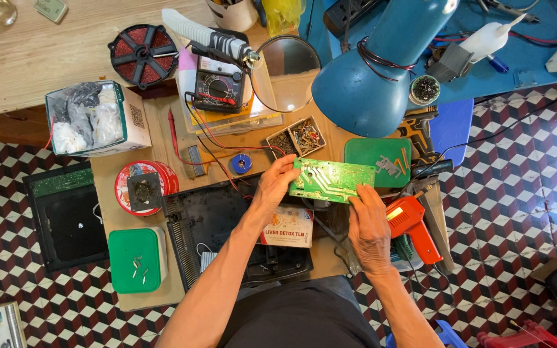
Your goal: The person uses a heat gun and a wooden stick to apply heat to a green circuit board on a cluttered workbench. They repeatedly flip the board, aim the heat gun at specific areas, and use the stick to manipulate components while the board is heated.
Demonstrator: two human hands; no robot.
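Checkered floor tiles surround a low wooden workbench (124, 222) crowded with tools. Left hand (271, 187) and right hand (369, 225) grip a green circuit board (332, 180) by its two ends, fingers closed on the edges, above an open black appliance casing (217, 219). Board's underside is hidden; solder traces face up. Blue desk lamp (369, 71) blocks part of the bench behind. Divided parts tray (296, 136) holds screws, too small to sort. Green lid (379, 158) carries loose screws. White box (98, 119) contains crumpled plastic bags. An orange tool (414, 222) lies just beside the right hand, partly covered.
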